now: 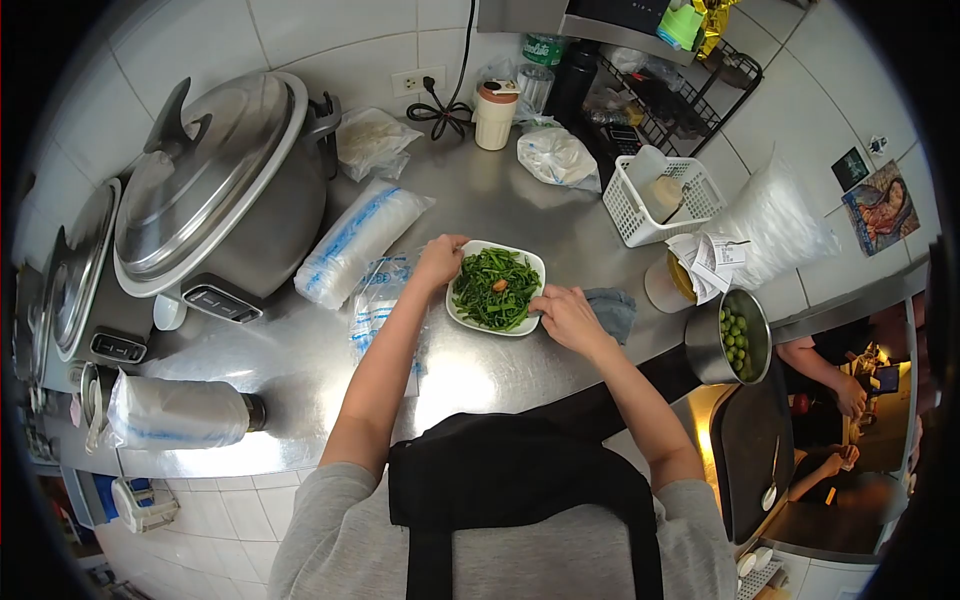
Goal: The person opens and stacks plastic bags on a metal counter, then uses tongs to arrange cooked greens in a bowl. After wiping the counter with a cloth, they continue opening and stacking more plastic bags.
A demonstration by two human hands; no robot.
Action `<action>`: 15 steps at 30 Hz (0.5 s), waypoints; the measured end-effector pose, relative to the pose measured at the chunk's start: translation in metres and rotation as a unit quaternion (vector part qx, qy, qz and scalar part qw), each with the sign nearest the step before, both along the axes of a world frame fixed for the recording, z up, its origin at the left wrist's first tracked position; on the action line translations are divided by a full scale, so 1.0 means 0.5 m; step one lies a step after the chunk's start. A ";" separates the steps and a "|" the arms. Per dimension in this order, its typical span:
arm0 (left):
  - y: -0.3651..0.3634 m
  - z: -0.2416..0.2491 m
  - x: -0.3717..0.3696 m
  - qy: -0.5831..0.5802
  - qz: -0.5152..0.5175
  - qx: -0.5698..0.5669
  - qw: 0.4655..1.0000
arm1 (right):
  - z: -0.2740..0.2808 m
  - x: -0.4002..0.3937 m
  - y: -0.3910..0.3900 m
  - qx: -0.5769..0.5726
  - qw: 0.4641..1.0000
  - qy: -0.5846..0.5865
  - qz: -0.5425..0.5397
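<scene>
A white square dish (526,327) stands on the steel counter in front of me. Cooked green leafy stalks (485,300) fill it, with a small orange-brown piece on top. My left hand (443,261) has its fingers closed on the dish's upper left rim. At the lower right rim, my right hand (568,317) grips the dish between thumb and fingers. A folded blue-grey cloth (613,313) lies just beyond my right hand. Left of my left forearm is a flat clear plastic bag with blue print (372,318).
Large rice cookers (225,200) stand at left, near a roll of plastic bags (362,243). Behind are a cream tumbler (494,120) and a white basket (628,212). At right sits a steel pot of green limes (712,345). Another person's hand (850,397) shows through an opening.
</scene>
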State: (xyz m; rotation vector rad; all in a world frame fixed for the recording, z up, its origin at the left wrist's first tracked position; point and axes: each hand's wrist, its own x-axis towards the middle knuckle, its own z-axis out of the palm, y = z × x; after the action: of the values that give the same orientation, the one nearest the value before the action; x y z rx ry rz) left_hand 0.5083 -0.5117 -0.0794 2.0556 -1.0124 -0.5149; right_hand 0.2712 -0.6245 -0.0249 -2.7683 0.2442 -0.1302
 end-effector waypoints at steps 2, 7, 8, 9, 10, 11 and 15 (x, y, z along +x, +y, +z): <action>0.002 0.006 -0.002 0.000 -0.001 -0.004 1.000 | 0.001 0.004 -0.008 0.005 1.000 0.016 -0.004; 0.004 -0.008 0.001 -0.023 -0.001 -0.008 1.000 | 0.019 -0.061 -0.077 0.289 0.937 -0.067 -0.185; 0.004 -0.005 -0.002 -0.023 0.000 -0.009 1.000 | 0.024 -0.080 -0.076 0.288 0.937 -0.067 -0.184; 0.003 0.002 -0.008 -0.026 0.013 0.007 1.000 | 0.029 -0.102 -0.071 0.183 0.957 -0.108 -0.197; 0.000 0.011 -0.013 -0.029 0.025 0.023 0.999 | 0.029 -0.120 -0.063 0.075 0.964 -0.149 -0.208; -0.006 0.019 -0.016 -0.030 0.023 0.023 0.999 | 0.022 -0.134 -0.054 0.075 0.963 -0.150 -0.210; -0.040 0.009 -0.010 0.031 0.011 -0.036 0.999 | -0.024 -0.170 -0.020 -0.198 0.959 0.057 -0.195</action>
State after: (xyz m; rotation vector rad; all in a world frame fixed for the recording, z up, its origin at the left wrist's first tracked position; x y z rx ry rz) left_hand 0.5032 -0.5319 -0.0748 1.9730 -0.9570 -0.5187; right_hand 0.1861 -0.6344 -0.0371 -3.0875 0.8828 -0.1294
